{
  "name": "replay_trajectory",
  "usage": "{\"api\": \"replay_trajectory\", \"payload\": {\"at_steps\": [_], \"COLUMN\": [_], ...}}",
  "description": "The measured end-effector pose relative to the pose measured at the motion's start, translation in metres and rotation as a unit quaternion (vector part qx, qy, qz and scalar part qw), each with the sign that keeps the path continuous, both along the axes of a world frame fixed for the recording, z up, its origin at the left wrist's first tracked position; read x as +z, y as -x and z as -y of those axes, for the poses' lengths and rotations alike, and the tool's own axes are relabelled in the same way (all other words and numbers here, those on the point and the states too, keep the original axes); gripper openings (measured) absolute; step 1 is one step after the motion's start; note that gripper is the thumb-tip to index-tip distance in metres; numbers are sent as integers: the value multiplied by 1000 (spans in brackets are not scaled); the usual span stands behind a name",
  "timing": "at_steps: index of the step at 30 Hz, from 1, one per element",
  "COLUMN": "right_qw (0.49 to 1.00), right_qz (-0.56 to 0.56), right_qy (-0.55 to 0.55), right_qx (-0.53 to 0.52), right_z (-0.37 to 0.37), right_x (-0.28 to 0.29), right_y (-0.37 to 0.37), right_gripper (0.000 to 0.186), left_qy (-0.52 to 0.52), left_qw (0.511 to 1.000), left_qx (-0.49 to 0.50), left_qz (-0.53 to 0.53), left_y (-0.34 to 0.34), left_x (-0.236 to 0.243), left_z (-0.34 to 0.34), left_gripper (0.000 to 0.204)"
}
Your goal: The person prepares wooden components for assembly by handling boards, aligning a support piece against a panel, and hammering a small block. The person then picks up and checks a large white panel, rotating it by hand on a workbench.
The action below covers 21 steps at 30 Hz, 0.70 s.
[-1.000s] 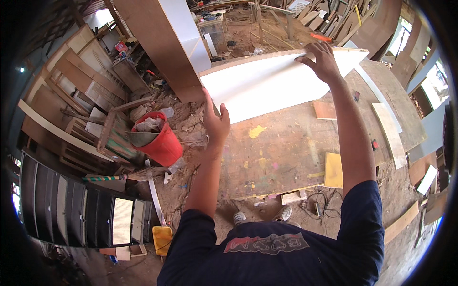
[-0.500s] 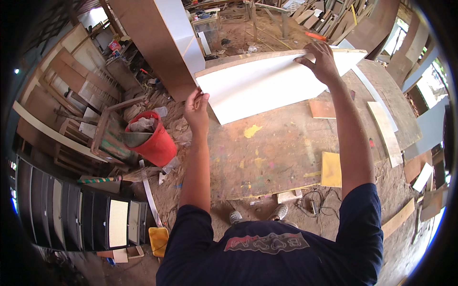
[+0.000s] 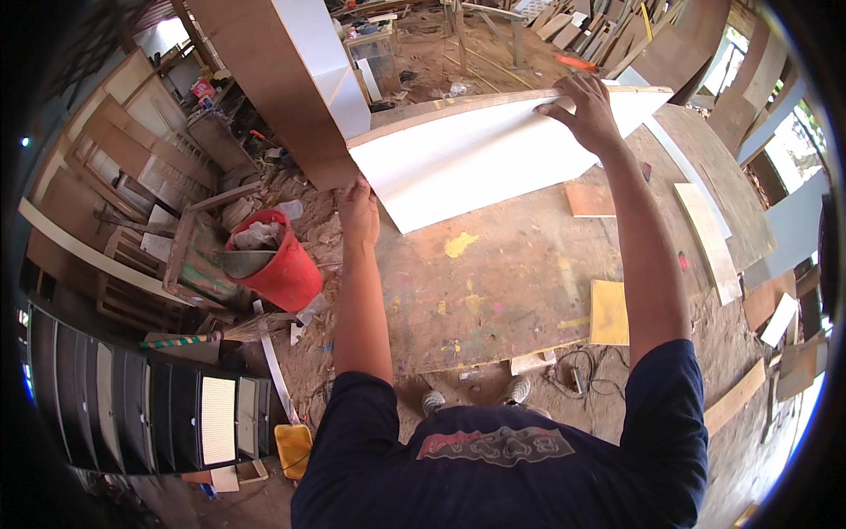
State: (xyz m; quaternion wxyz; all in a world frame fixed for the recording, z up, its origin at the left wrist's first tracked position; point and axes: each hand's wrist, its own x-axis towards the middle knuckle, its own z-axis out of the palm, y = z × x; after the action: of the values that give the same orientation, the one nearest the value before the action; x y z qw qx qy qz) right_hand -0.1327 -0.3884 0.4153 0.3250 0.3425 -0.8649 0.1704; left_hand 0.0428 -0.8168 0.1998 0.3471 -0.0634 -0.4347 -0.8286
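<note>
A long white panel [image 3: 467, 167] with a pale wooden edge stands tilted on edge at the far side of the paint-spotted worktable [image 3: 493, 309]. My right hand [image 3: 583, 116] grips its top edge, fingers over the far side and thumb on the white face. My left hand [image 3: 357, 204] is closed at the panel's left end, low on that side, its fingers curled by the edge and partly hidden. A tall brown-and-white cabinet or board column [image 3: 256, 79] rises just behind the panel's left end.
A red bucket [image 3: 291, 269] with debris sits left of the table, near leaning boards [image 3: 119, 150] and dark slatted panels [image 3: 123, 388]. Loose boards [image 3: 705, 238] lie on the table's right. A yellow piece [image 3: 608, 313] lies at the near edge. Cables [image 3: 590, 379] are on the floor.
The panel has moved a little leftward in the picture. My left hand has slid down its left end, and its fingers have curled from outstretched. My right hand keeps its grip.
</note>
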Motion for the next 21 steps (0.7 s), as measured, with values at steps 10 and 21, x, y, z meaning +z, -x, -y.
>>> {"api": "replay_trajectory", "payload": {"at_steps": [10,21], "right_qw": [1000,1000], "right_qz": [-11,-14], "right_qy": [-13,-8], "right_qx": [-14,0], "right_z": [-11,-5], "right_x": [-3,-7], "right_y": [7,18], "right_gripper": [74,74], "left_qy": [142,80], "left_qw": [971,989], "left_qx": [132,50], "left_qz": [141,112], "left_y": [-3,2], "left_x": [14,-19], "left_z": [-55,-34], "left_gripper": [42,58]}}
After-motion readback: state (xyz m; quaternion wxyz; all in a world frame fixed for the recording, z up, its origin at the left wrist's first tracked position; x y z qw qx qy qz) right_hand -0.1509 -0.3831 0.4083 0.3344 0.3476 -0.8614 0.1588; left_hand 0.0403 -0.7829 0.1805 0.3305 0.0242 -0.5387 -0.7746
